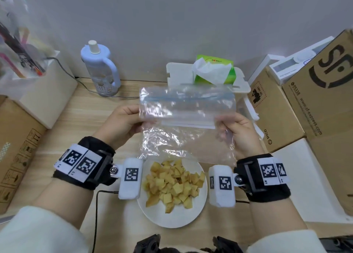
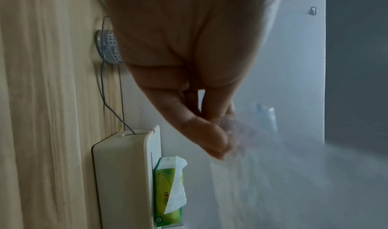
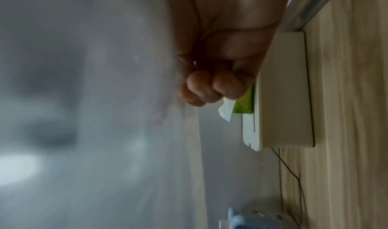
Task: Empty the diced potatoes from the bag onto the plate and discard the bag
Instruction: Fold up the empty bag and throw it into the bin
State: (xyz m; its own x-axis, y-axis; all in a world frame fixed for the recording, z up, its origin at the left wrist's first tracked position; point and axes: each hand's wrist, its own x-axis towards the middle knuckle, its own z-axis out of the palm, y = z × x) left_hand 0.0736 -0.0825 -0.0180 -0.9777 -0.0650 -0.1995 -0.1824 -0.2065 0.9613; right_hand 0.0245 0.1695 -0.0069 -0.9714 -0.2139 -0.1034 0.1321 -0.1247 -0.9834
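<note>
Item: clear zip bag, apparently emptied, held by 2 hands above a filled plate.

Detail: the left hand pinches the bag's left edge between thumb and fingers; the right hand has its fingers curled round the right edge. Held taut at both sides, the bag hangs spread over the table's far half, seemingly so any leftover pieces would show or fall. Diced potatoes: 1 heap on the white plate, on the table nearest the person, below the bag. None visible inside the bag. Judged status: emptying done, discarding not yet done. Behind the bag: green tissue box on a white holder; no bin is visible.
</note>
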